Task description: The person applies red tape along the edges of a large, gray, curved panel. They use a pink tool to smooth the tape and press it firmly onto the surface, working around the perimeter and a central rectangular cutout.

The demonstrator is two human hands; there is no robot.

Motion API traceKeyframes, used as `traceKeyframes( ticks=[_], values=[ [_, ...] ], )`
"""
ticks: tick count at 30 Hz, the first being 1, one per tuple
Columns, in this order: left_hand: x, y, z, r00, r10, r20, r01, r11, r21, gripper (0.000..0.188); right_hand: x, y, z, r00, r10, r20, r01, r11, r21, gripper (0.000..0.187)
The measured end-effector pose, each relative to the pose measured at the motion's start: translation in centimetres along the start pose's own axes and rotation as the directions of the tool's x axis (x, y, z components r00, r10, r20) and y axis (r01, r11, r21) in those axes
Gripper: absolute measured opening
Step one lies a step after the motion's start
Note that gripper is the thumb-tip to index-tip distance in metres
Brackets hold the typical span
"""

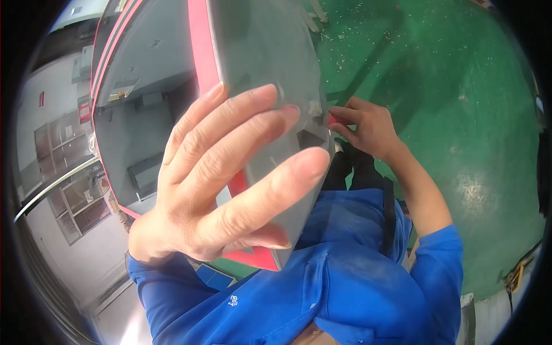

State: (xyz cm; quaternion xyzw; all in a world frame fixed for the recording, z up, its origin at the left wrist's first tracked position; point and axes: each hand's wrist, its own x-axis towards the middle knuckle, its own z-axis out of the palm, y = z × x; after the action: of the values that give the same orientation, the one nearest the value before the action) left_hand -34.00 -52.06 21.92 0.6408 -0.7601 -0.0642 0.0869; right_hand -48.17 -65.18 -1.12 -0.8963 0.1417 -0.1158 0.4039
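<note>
A large box-shaped piece rises in front of me, with a dark glossy face, a grey side and pink-red strips along its edges. My left hand is before it, close to the camera, fingers spread and holding nothing. Whether that palm touches the surface, I cannot tell. At the grey side's right edge, my right hand has its thumb and fingertips pinched on a small red thing, mostly hidden. A dark angular patch shows on the grey side near those fingertips.
Green floor with scattered pale bits lies to the right. A white wall with windowed frames and a curved pale rail stand at the left. At the far right edge are a yellow-and-black object and a cable.
</note>
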Motion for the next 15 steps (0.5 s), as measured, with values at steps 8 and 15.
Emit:
traceKeyframes(
  ticks=[8,15],
  values=[
    [-0.5,0.6,-0.2,1.000,-0.004,0.026,0.004,1.000,-0.018,0.060,0.1,-0.2,-0.1,1.000,0.017,0.004,-0.016,0.999,-0.036,0.023],
    [-0.8,1.9,0.0,0.998,-0.059,-0.006,0.059,0.997,-0.052,0.055,0.5,0.4,0.4,0.999,-0.031,-0.042,0.031,0.999,0.014,0.016]
  ],
)
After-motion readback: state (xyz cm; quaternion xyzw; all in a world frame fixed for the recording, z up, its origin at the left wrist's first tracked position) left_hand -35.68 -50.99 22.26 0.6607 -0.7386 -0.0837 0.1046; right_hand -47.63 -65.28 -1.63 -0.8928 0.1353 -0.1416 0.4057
